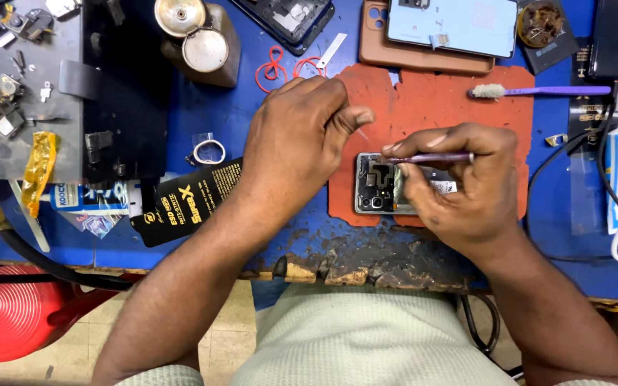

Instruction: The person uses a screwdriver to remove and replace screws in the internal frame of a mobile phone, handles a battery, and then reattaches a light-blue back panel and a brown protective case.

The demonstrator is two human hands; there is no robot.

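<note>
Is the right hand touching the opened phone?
Touching: the head view shows the right hand, holding a purple tool, lying across the opened phone and covering its right part.

pale ribbed shirt (366,336) with short sleeves, bare forearms.

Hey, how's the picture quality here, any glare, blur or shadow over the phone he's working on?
Head view: even light, soft shadows only. The opened phone is sharp, partly hidden by the right hand; the left hand is sharp too. Mild glare on the round metal lids. Edges bend slightly from the wide lens.
</note>
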